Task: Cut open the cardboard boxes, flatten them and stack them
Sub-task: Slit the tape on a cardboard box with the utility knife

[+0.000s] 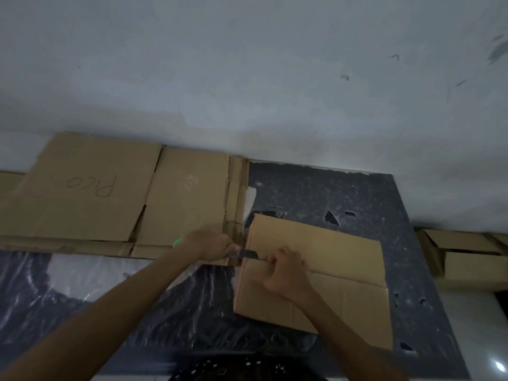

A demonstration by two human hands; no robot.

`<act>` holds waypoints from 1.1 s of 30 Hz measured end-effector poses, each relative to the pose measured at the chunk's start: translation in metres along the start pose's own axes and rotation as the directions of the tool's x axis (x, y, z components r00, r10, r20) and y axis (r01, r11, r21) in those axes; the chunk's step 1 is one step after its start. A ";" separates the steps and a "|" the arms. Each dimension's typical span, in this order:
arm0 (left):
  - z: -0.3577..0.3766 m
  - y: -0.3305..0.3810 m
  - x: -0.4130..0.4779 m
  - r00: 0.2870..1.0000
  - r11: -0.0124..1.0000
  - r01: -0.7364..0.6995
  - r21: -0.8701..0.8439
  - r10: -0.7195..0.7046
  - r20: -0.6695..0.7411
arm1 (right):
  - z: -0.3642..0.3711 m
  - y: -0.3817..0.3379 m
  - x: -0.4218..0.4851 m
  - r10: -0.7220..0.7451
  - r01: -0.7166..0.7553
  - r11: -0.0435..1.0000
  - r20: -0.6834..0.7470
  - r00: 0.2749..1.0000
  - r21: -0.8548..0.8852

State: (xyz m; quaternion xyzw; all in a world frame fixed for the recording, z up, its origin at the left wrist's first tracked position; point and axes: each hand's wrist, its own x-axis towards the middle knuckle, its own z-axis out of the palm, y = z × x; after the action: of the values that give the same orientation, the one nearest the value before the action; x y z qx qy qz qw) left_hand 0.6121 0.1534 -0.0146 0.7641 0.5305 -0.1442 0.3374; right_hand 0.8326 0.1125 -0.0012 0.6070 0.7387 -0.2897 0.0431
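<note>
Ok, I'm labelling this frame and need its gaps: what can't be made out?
Head view:
Tool in left hand: fist hides it; only a green end and dark strip show.
Box seam, cut or not: right hand covers it.
Boxes at right: cut off by the frame edge.

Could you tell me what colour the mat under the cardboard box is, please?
The mat is dark, near black, with fine pale speckles; the head view shows it.
</note>
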 end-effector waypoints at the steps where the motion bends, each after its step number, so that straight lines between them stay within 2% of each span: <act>1: -0.001 0.000 0.000 1.000 1.000 -0.003 0.007 0.003 0.005 | -0.001 -0.004 -0.002 0.026 -0.026 1.000 0.034 0.999 0.006; 5: -0.002 0.002 0.001 1.000 1.000 -0.015 0.027 0.014 0.016 | -0.004 -0.011 0.001 0.093 -0.104 0.982 0.072 0.993 0.159; 8: -0.005 0.003 -0.001 0.999 0.999 -0.031 0.012 0.031 0.028 | -0.002 -0.005 0.004 0.060 -0.067 0.964 0.038 0.997 0.258; 15: -0.003 0.010 0.004 0.997 0.999 -0.037 0.031 0.035 0.073 | 0.007 0.003 0.001 -0.002 0.011 0.942 -0.025 1.000 0.335; 20: -0.004 0.008 0.007 0.996 0.999 -0.046 0.005 0.045 0.073 | 0.006 -0.005 0.001 -0.004 0.020 0.942 -0.050 0.999 0.335; 24: -0.003 0.007 0.007 0.996 0.999 -0.052 -0.010 0.053 0.075 | 0.008 -0.012 -0.001 0.043 0.003 0.907 -0.099 0.994 0.420; 29: 0.004 0.005 0.004 0.992 0.993 -0.073 -0.097 0.082 0.099 | 0.015 -0.014 -0.001 0.102 -0.017 0.866 -0.144 0.984 0.499; 33: 0.007 0.003 -0.003 0.988 0.981 -0.089 -0.172 0.109 0.105 | 0.016 -0.008 -0.002 0.066 0.024 0.858 -0.156 0.986 0.513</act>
State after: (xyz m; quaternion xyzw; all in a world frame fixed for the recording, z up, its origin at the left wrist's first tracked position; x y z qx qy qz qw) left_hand 0.6148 0.1464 -0.0167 0.7491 0.4818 -0.1257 0.4369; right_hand 0.8213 0.1024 -0.0111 0.6269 0.6290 -0.4232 -0.1794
